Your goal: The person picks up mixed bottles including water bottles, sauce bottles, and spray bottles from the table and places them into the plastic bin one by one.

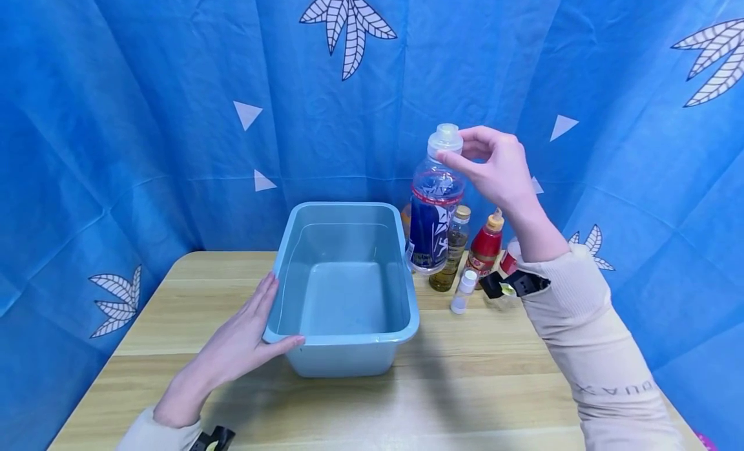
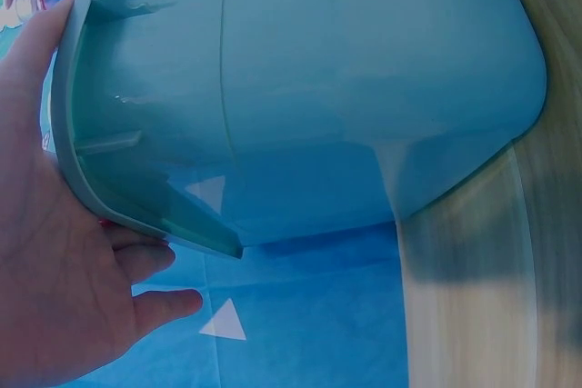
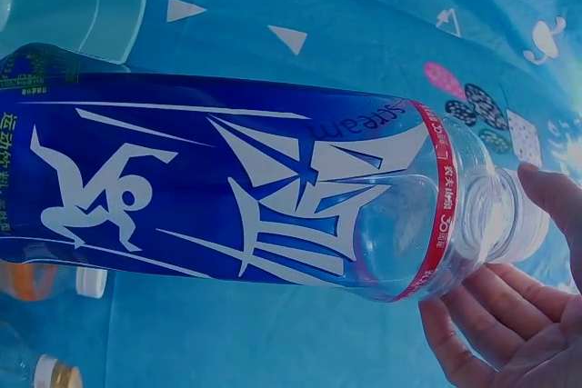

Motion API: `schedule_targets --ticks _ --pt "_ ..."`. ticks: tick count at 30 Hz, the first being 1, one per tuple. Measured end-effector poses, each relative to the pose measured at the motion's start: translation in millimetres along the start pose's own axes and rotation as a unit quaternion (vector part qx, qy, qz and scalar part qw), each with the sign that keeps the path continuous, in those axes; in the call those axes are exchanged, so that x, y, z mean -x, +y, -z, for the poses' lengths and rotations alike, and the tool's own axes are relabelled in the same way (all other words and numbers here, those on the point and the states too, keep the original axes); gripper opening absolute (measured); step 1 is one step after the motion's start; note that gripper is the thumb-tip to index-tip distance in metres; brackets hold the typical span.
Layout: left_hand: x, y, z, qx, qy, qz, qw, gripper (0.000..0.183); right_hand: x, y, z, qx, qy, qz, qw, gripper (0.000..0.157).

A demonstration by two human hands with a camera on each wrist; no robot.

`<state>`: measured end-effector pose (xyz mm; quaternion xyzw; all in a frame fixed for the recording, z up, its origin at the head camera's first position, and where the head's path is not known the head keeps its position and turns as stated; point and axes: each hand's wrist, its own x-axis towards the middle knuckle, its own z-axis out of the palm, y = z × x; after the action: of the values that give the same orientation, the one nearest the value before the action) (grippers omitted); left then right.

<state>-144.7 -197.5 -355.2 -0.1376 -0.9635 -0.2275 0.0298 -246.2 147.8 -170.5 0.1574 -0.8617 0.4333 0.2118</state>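
My right hand (image 1: 494, 163) pinches a clear plastic drink bottle (image 1: 433, 225) by its cap, thumb on one side and fingers on the other. The bottle hangs upright beside the right rim of a light blue plastic basin (image 1: 349, 340), its blue label showing a white running figure in the right wrist view. On the basin's near left corner rests my left hand (image 1: 247, 335), thumb along the front rim and fingers along the left side. Seen from the left wrist, the fingers are spread and fairly straight against the rim (image 2: 68, 124). The basin has nothing in it.
Right of the basin stand a glass bottle of brownish liquid (image 1: 444, 270), a red sauce bottle (image 1: 485, 247) with a yellow cap, and a small white-capped bottle (image 1: 464, 293). A red and white container (image 1: 510, 256) is partly behind my right wrist. A blue curtain (image 1: 349, 134) backs the wooden table (image 1: 494, 373).
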Motion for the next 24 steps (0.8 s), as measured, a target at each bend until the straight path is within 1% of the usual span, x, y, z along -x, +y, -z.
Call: schedule_targets --ticks 6,16,24 --pt "-0.4 0.0 1.1 0.002 -0.001 0.002 1.0 0.105 -8.8 -5.9 -7.2 -0.022 -0.007 0.001 1.0 0.046" --pt "0.8 -1.8 2.8 -0.011 0.012 -0.015 0.9997 0.102 -23.6 -4.9 -29.3 -0.047 -0.007 -0.011 0.999 0.046" --pt "0.7 -3.0 4.9 -0.004 0.005 -0.012 0.9999 0.103 -32.9 -6.0 -47.9 -0.055 -0.003 -0.018 0.998 0.046"
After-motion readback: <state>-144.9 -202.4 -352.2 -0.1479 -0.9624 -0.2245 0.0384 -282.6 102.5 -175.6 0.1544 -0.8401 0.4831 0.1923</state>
